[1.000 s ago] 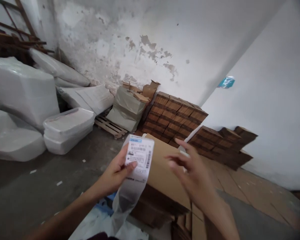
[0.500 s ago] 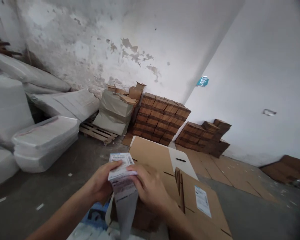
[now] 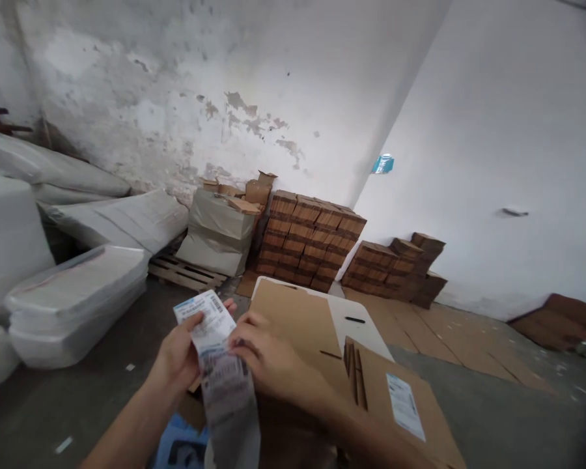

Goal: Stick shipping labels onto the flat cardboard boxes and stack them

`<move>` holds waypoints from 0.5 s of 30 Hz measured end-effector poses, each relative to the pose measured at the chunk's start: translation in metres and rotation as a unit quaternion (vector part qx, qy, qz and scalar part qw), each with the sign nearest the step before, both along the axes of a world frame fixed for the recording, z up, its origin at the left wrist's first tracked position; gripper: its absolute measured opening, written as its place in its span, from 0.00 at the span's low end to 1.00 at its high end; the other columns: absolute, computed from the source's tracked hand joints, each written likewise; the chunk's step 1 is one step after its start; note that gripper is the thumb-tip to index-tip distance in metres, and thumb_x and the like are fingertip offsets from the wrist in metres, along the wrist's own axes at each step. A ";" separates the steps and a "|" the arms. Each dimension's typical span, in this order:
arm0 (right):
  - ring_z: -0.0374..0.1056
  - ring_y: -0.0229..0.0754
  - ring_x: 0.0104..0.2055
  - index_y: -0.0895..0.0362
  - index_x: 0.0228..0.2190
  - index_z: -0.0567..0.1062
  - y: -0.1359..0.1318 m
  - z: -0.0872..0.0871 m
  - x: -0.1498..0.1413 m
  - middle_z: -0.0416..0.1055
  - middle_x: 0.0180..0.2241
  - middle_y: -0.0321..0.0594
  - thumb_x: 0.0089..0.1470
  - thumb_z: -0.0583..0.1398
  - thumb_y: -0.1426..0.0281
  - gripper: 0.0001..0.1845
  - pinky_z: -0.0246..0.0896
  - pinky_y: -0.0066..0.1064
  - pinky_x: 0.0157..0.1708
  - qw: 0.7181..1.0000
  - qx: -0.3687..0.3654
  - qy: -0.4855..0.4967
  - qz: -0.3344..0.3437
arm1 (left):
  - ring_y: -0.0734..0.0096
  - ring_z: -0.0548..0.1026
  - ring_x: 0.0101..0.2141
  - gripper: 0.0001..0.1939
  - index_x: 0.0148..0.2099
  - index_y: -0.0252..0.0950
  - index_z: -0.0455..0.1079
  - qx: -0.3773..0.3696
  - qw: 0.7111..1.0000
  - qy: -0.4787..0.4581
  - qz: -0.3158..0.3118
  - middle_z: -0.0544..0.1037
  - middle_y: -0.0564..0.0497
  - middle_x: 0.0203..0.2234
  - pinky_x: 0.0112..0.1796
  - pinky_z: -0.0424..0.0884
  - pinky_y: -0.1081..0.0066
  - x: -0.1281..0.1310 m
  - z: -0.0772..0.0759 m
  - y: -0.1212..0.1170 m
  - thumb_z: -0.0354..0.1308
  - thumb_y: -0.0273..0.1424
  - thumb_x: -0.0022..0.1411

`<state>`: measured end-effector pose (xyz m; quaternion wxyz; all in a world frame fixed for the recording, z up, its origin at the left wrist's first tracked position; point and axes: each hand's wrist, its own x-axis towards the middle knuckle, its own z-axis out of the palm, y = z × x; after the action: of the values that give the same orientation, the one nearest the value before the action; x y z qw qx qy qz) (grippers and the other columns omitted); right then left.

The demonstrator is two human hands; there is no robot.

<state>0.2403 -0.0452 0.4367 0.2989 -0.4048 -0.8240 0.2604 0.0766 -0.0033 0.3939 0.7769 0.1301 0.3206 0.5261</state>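
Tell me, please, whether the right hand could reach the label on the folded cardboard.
Probably yes: nothing covers the label on the folded cardboard, though the right hand would likely have to release the paper strip first.

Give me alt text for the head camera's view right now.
A left hand and right hand hold a strip of printed labels near brown cardboard. Beyond them are cardboard stacks, white wrapped packs and a peeling wall.

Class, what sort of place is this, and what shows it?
Probably a packing area in a warehouse or workshop: stacked cardboard stands by the wall, a wrapped load sits on a wooden pallet, and the left hand and right hand hold a strip of printed labels.
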 end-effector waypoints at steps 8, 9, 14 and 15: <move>0.63 0.38 0.34 0.56 0.34 0.68 0.062 0.030 0.099 0.67 0.31 0.37 0.57 0.54 0.63 0.09 0.59 0.29 0.36 0.957 0.049 0.079 -0.276 | 0.65 0.80 0.29 0.23 0.59 0.24 0.61 -0.027 0.980 0.049 0.190 0.81 0.41 0.33 0.26 0.76 0.74 -0.036 -0.034 0.025 0.40 0.18 0.64; 0.65 0.40 0.36 0.57 0.34 0.69 0.073 0.018 0.108 0.68 0.32 0.38 0.55 0.56 0.64 0.09 0.60 0.32 0.39 0.950 0.017 0.010 -0.312 | 0.64 0.80 0.29 0.21 0.57 0.23 0.64 -0.020 0.986 0.065 0.152 0.81 0.41 0.32 0.26 0.76 0.73 -0.034 -0.035 0.022 0.42 0.20 0.64; 0.53 0.56 0.60 0.56 0.51 0.69 0.089 -0.055 0.109 0.63 0.55 0.51 0.44 0.64 0.61 0.31 0.44 0.47 0.58 0.934 -0.040 -0.159 -0.317 | 0.60 0.79 0.32 0.15 0.46 0.27 0.73 0.061 0.976 0.188 -0.092 0.81 0.41 0.32 0.32 0.75 0.69 -0.010 -0.035 -0.003 0.59 0.32 0.59; 0.46 0.56 0.64 0.54 0.56 0.65 0.086 -0.063 0.109 0.56 0.61 0.49 0.47 0.62 0.57 0.36 0.39 0.48 0.61 0.937 -0.053 -0.196 -0.283 | 0.60 0.79 0.32 0.15 0.42 0.28 0.74 0.072 0.967 0.220 -0.105 0.81 0.42 0.31 0.33 0.75 0.69 -0.006 -0.034 -0.007 0.61 0.35 0.57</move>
<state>0.3494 0.0410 0.3738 0.1714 -0.6794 -0.7026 0.1238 0.0710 -0.0105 0.3594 0.7267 0.3308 0.4296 0.4218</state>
